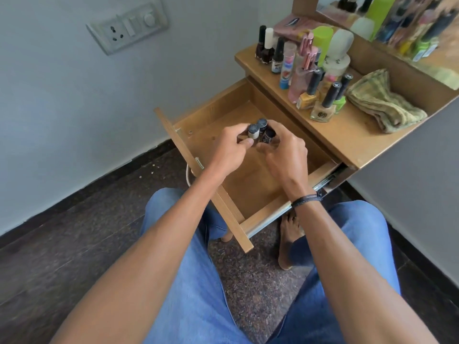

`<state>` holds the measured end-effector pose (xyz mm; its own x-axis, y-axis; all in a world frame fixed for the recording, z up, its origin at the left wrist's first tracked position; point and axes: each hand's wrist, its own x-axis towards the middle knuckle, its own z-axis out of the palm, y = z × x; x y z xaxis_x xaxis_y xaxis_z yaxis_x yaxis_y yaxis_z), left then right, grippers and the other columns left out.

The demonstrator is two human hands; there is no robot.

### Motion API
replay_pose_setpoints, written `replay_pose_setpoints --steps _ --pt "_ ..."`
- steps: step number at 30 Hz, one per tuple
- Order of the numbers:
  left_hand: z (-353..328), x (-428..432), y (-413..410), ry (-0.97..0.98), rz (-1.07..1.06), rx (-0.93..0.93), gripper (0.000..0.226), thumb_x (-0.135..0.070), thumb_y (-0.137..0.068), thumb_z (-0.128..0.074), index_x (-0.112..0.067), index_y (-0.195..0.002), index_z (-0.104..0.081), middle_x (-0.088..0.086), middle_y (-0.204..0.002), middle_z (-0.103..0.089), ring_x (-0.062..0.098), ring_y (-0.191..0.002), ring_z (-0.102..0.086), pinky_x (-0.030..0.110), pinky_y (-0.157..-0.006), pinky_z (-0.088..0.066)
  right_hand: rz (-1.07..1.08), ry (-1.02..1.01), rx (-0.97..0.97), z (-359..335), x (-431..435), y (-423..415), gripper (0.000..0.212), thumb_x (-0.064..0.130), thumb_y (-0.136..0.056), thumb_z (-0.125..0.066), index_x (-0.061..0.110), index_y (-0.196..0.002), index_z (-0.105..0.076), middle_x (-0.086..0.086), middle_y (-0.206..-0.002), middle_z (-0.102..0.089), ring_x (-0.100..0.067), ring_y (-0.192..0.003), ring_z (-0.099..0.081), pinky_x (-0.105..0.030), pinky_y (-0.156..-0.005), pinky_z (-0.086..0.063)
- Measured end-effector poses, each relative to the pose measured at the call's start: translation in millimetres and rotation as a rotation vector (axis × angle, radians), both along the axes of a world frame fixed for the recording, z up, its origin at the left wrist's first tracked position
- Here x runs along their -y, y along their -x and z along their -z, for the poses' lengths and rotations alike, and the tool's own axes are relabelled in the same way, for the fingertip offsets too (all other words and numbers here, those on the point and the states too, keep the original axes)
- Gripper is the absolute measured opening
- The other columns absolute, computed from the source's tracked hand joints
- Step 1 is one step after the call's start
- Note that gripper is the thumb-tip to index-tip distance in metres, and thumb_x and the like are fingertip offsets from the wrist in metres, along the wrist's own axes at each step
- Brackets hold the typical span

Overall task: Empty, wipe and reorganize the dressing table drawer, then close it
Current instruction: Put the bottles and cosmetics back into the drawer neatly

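The wooden drawer [250, 187] of the dressing table is pulled fully open, and its floor looks bare around my hands. Over its middle I hold a cluster of three small bottles [260, 131] with dark round caps. My left hand [231, 147] pinches the white-bodied bottle on the left side of the cluster. My right hand [285, 152] curls round the dark bottles from the right. On the tabletop [347, 135] stand several nail polish and cosmetic bottles [310, 70], with a folded greenish cloth [382, 105] lying to their right.
A mirror [397, 23] stands at the back of the table. The white wall on the left carries a socket plate [129, 26]. My knees in blue jeans [198, 281] are under the drawer front, and a bare foot [288, 242] rests on the dark floor.
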<state>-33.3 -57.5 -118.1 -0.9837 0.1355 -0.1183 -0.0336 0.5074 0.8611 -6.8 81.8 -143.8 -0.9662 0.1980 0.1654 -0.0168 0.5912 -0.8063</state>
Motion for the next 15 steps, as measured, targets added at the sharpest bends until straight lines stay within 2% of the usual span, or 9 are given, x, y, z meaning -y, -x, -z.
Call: replay_pose_setpoints --steps 2,4,9,12,15 --pt "1 -2 18 0.024 -0.032 0.010 0.026 -0.009 -0.095 -0.063 -0.023 -0.115 -0.072 -0.007 -0.114 -0.072 0.014 -0.106 -0.064 0.029 -0.089 -0.045 -0.007 -0.018 0.025 2 1 19 0.049 0.014 -0.085 -0.076 0.033 -0.129 -0.063 0.011 -0.112 -0.072 -0.014 -0.106 -0.066 -0.028 -0.088 -0.044" --pt "2 -4 36 0.057 -0.063 0.016 0.023 -0.008 -0.093 -0.065 -0.022 -0.109 -0.075 -0.005 -0.110 -0.073 0.016 -0.103 -0.064 0.029 -0.087 -0.045 -0.020 -0.034 0.052 4 2 37 0.049 0.012 -0.086 -0.074 0.028 -0.131 -0.063 0.003 -0.117 -0.072 -0.021 -0.112 -0.065 -0.034 -0.093 -0.048" --pt "13 -9 73 0.084 -0.159 0.054 0.022 -0.008 -0.091 -0.063 -0.026 -0.094 -0.076 -0.008 -0.096 -0.073 0.018 -0.096 -0.062 0.028 -0.080 -0.045 -0.050 -0.042 0.127 8 5 75 0.047 0.004 -0.089 -0.067 0.022 -0.132 -0.062 -0.007 -0.116 -0.072 -0.028 -0.113 -0.066 -0.038 -0.097 -0.052" --pt "22 -10 90 0.082 -0.208 0.057 0.028 -0.007 -0.093 -0.060 -0.028 -0.102 -0.076 -0.007 -0.102 -0.069 0.017 -0.096 -0.058 0.028 -0.081 -0.043 -0.047 -0.078 0.206 15 9 97 0.048 0.008 -0.093 -0.063 0.025 -0.138 -0.056 -0.011 -0.127 -0.064 -0.031 -0.120 -0.060 -0.042 -0.104 -0.047" --pt "30 -8 102 0.071 -0.254 0.070 0.032 -0.006 -0.094 -0.061 -0.025 -0.118 -0.072 -0.002 -0.122 -0.068 0.014 -0.103 -0.054 0.025 -0.088 -0.038 -0.050 -0.084 0.253 22 13 107 0.052 0.015 -0.096 -0.063 0.028 -0.144 -0.049 -0.015 -0.139 -0.054 -0.035 -0.128 -0.052 -0.045 -0.110 -0.041"
